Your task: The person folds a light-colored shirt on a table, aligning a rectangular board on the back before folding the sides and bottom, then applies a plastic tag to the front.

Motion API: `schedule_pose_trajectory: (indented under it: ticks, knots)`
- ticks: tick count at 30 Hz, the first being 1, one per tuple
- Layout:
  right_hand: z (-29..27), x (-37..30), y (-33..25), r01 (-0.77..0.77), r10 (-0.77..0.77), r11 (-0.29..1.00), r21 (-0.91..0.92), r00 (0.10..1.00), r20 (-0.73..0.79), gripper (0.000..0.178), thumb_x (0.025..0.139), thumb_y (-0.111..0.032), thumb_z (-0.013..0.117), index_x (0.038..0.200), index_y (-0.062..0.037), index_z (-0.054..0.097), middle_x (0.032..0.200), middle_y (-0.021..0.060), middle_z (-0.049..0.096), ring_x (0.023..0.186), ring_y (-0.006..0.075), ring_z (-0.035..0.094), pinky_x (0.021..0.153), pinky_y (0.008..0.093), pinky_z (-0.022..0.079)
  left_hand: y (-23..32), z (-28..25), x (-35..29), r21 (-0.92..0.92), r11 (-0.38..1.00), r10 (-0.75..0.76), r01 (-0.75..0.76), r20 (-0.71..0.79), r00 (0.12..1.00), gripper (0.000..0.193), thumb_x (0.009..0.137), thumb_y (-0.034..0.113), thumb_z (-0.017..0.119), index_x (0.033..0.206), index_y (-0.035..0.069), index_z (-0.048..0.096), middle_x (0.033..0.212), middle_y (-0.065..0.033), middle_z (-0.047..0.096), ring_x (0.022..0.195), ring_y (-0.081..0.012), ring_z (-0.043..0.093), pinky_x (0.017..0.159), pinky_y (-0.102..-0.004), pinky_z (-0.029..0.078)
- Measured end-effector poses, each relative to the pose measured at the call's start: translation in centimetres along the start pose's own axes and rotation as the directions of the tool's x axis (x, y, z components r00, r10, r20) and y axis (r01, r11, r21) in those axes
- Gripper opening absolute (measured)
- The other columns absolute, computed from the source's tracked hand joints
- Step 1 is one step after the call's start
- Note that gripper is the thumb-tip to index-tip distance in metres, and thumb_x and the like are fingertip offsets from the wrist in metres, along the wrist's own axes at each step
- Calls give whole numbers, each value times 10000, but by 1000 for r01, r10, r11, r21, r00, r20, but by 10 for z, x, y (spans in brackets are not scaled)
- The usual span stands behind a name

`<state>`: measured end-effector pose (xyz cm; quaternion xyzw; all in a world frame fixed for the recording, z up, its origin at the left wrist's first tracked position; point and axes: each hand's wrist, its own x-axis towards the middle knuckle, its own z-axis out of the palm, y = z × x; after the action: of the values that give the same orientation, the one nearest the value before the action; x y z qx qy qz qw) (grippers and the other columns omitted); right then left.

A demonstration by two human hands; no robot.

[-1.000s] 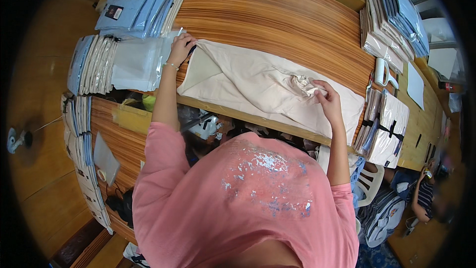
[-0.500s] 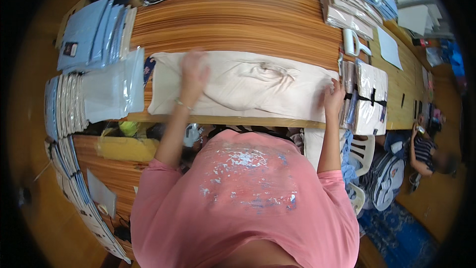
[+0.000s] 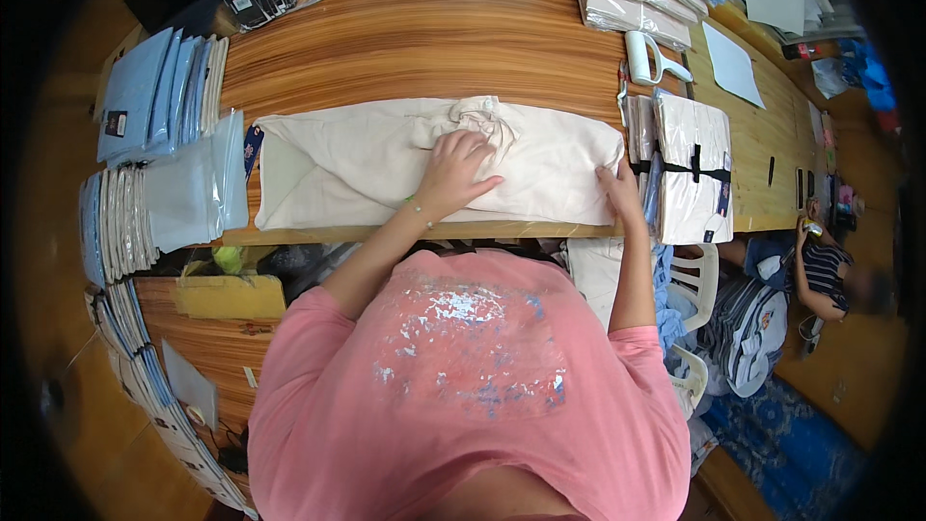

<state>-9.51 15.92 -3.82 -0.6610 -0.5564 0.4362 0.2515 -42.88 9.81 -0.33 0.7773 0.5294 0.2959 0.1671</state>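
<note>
A long folded cream garment [image 3: 357, 169] lies across the wooden table before me, its cloth bunched up near the middle of the far edge. My left hand [image 3: 455, 178] rests on that bunched part, palm down with thumb and fingers apart. At the garment's right end, my right hand [image 3: 622, 195] has its thumb and fingers closed around the edge. A dark blue tag [image 3: 253, 147] pokes out by the left end.
Bagged blue shirts [image 3: 145, 92] and clear plastic bags [image 3: 188, 198] sit on the left. To the right are a strapped bundle of packed garments [image 3: 696, 198], a white tape dispenser [image 3: 651, 60] and more bagged garments [image 3: 627, 0]. Another person [image 3: 820, 270] is at far right.
My left hand has moved right, from the garment's left part to the bunched cloth, which now reaches the far edge. My right hand stays at the right end.
</note>
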Motion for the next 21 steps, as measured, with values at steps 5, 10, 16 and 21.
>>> schedule_pose_trajectory:
  ticks: [5,10,16,21]
  knots:
    - [0,-1,-14,9,-19,988,156,998,63,484,744,-36,639,1183,52,454,1082,162,597,880,229,603,775,310,475,0,22,4,20,998,-52,54,-100,994,243,808,129,563,1031,39,532,1220,-135,477,1179,-315,398,993,-468,272]
    - [-9,0,-29,-262,189,822,506,963,191,456,751,-13,646,1165,49,468,1073,168,596,897,229,613,793,317,494,16,6,-12,-180,983,-59,27,-172,983,249,813,45,489,1062,46,498,1202,-141,508,1149,-320,452,1033,-478,243]
    - [-10,0,-29,-395,232,671,627,916,328,397,786,-29,620,1154,31,483,1077,139,600,943,219,606,833,312,486,4,15,-8,-245,969,-66,38,-107,992,272,845,144,503,1105,64,508,1183,-120,520,1197,-270,425,1054,-520,185]
    - [-11,-3,-26,-350,183,690,634,932,314,398,817,-57,586,1197,-5,478,1102,111,594,985,202,587,863,311,466,10,16,1,109,994,-29,20,81,996,398,839,316,552,1161,86,503,1289,-110,426,1287,-260,295,1055,-567,101]
